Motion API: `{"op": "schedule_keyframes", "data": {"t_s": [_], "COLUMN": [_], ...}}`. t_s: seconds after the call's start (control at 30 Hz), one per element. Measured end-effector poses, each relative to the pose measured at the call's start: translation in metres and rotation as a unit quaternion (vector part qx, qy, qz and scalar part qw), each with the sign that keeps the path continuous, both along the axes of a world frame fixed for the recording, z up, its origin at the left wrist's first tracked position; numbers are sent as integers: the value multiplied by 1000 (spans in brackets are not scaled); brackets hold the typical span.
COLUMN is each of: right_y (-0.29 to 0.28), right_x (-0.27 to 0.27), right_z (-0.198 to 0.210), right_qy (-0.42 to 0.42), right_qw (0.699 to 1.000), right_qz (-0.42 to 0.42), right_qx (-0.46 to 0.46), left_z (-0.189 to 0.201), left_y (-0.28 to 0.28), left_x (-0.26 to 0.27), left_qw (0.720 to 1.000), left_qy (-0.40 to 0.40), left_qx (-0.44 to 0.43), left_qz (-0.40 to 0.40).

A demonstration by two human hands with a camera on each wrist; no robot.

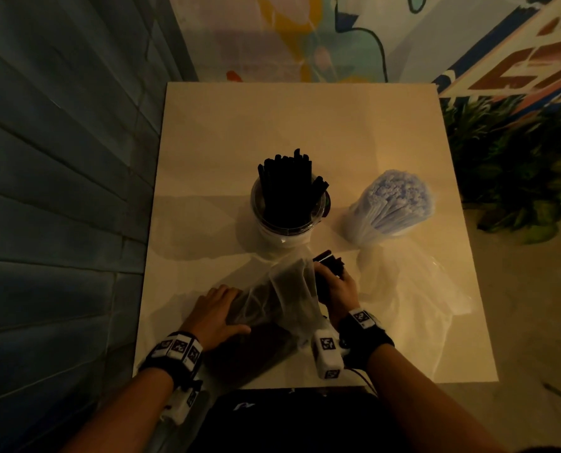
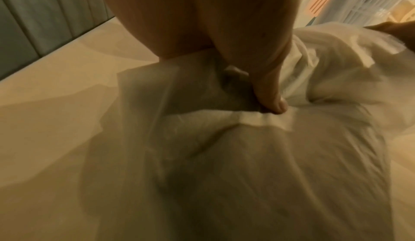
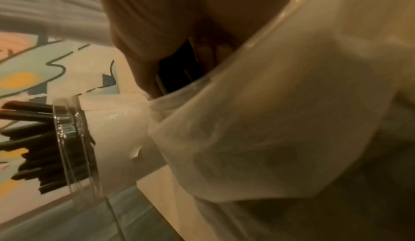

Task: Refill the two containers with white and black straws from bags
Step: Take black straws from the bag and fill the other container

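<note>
Bag [image 1: 272, 299] of black straws lying on the table [image 1: 207, 132] at its near edge, pressed flat by the left hand [image 1: 218, 313] with fingers [image 2: 269, 92] extended. Right hand [image 1: 336, 289] at the bag mouth, fingers clenched round a bundle of black straws [image 1: 329, 261]. Behind it, a clear container [image 1: 287, 220] upright with black straws; to its right, apart from it, a second container [image 1: 393, 207] packed with white straws in plastic
</note>
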State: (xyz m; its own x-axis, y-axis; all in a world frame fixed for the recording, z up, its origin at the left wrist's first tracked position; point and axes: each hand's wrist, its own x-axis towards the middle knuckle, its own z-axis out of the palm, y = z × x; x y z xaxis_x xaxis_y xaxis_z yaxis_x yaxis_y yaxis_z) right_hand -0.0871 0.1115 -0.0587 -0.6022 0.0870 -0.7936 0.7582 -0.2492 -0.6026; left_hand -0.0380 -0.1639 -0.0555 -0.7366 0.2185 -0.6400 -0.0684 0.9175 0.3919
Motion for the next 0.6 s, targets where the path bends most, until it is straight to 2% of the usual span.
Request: {"op": "schedule_keyframes", "data": {"t_s": [0.17,0.33,0.4,0.47,0.6], "right_y": [-16,-3,7,12,-2], "right_x": [-5,-12,-13,-12,-11], "right_z": [10,11,11,12,16], "right_qy": [-3,19,27,29,25], "right_qw": [996,999,999,999,997], "right_qz": [94,22,-19,-26,64], "right_qx": [2,25,17,0,-19], "left_z": [3,1,0,1,3], "left_y": [23,29,25,24,26], "left_x": [-3,-7,-6,-6,-7], "left_qw": [999,999,1000,1000,1000], "left_qy": [19,11,11,15,14], "left_qx": [25,19,15,13,10], "left_qz": [8,24,16,3,-18]}}
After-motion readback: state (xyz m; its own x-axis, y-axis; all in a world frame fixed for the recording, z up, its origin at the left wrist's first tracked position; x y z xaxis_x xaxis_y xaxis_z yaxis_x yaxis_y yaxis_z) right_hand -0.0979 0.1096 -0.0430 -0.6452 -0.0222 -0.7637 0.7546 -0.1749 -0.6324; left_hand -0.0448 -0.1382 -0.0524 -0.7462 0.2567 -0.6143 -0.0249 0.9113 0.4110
